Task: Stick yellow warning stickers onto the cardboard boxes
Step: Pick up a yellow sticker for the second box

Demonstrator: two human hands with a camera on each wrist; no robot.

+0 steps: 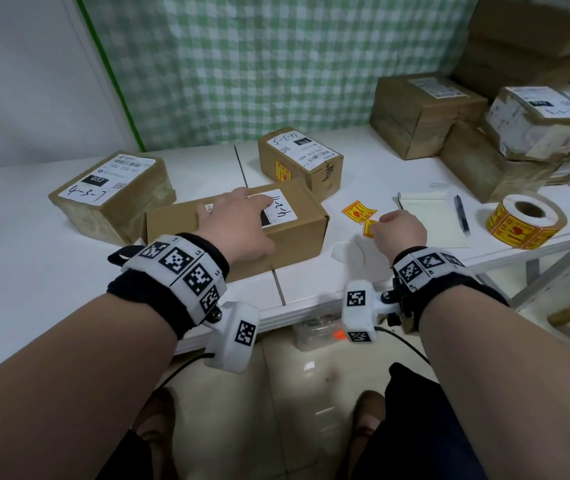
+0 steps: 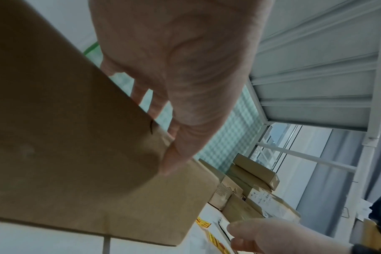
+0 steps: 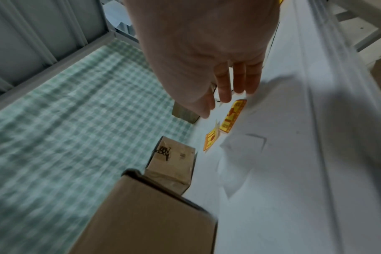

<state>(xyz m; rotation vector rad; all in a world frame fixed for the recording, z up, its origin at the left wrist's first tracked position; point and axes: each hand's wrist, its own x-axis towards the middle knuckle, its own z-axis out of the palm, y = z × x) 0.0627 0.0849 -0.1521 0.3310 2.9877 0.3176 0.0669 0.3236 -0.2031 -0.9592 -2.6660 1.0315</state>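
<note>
A plain cardboard box (image 1: pixel 297 237) with a white shipping label lies in the middle of the white table. My left hand (image 1: pixel 242 216) rests flat on its top; in the left wrist view the thumb (image 2: pixel 170 161) presses the box's near side (image 2: pixel 76 154). Right of the box lie loose yellow warning stickers (image 1: pixel 359 211). My right hand (image 1: pixel 401 230) hovers at a smaller sticker (image 1: pixel 369 228), fingertips right at it. In the right wrist view the fingers (image 3: pixel 226 86) point straight at that sticker (image 3: pixel 233 118), with nothing between them and the thumb.
A roll of yellow stickers (image 1: pixel 524 221) stands at the right by a notepad (image 1: pixel 428 216) and pen (image 1: pixel 461 214). A box (image 1: pixel 299 161) behind carries a yellow sticker (image 1: pixel 282 171). Another labelled box (image 1: pixel 110 192) sits left. Stacked boxes (image 1: pixel 425 112) fill the back right.
</note>
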